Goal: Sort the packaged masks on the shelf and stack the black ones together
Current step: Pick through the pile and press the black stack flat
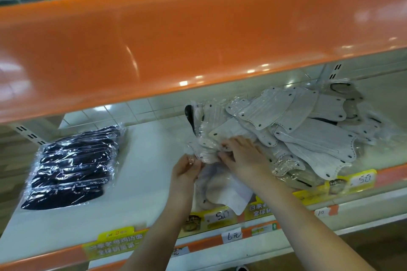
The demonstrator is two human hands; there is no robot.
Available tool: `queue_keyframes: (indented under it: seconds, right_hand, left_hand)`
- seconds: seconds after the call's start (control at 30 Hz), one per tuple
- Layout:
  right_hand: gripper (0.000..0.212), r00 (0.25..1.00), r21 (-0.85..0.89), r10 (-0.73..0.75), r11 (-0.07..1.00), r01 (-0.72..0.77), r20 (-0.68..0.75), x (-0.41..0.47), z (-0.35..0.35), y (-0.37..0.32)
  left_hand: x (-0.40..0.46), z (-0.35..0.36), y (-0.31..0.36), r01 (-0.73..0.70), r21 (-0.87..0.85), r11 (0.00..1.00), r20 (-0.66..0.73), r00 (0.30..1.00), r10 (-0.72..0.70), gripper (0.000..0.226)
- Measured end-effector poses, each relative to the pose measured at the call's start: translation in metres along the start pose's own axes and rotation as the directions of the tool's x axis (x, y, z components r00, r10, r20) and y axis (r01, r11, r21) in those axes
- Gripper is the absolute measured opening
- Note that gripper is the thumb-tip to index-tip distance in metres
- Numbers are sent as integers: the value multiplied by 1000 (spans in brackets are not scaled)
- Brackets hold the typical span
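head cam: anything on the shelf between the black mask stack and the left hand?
Nothing. In the head view, the stretch of white shelf between the stack of black packaged masks and the left hand is bare.

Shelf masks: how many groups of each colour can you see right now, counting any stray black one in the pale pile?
Black stack: 1
Pale grey heap: 1
Stray black pack at the heap's left edge: 1
Total: 3 (single packs overlap too much to count)

Glossy orange upper shelf [176,35]; yellow price tags [217,218] (handwritten slips [231,236] below).
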State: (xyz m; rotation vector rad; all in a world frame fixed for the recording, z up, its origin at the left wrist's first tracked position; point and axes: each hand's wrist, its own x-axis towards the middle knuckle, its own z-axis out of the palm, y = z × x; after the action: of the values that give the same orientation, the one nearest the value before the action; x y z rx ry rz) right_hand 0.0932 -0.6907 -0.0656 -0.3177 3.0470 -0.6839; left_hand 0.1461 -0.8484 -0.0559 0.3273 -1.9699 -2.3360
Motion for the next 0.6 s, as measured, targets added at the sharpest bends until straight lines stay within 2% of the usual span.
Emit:
queue_keyframes:
  seconds: [0.07,0.17,0.2,0.3,0.4,0.43,0.5,0.53,0.6]
  right_hand:
    - [35,999,-24,20,999,-21,-48,-1,3,0]
    - [34,993,-82,60,994,-68,-99,0,8,-1]
    - [35,992,-108,72,991,-83,-100,1,9,0]
    - [34,992,-122,113,985,-120,-63,3,9,-6]
    - [37,991,-128,126,983,-132,-49,0,4,-25]
    - [40,993,-67,93,993,-98,-75,-3,1,-37]
    - [49,996,161,-53,985,63,-70,-11,-5,-63]
    - [56,988,249,-150,957,151,-22,-15,-6,-78]
    - [75,954,254,-270,939,231,131,-24,2,-103]
  left_hand:
    - [-5,-12,2,-20,-46,999,16,1000,21,33]
    - [-14,-26,12,-63,-153,986,-6,998,63,22]
    - [-16,-30,17,-76,-203,976,-24,997,73,25]
    - [-18,-48,38,-118,-362,925,-129,989,76,36]
    - [-17,-70,60,-183,-362,914,-253,963,92,27]
    - [-16,-76,65,-189,-348,918,-282,955,90,24]
    - [-18,-86,76,-196,-342,919,-310,947,87,24]
    - [-19,-90,80,-200,-354,914,-322,943,81,26]
    - [-22,-96,85,-199,-378,904,-325,943,72,27]
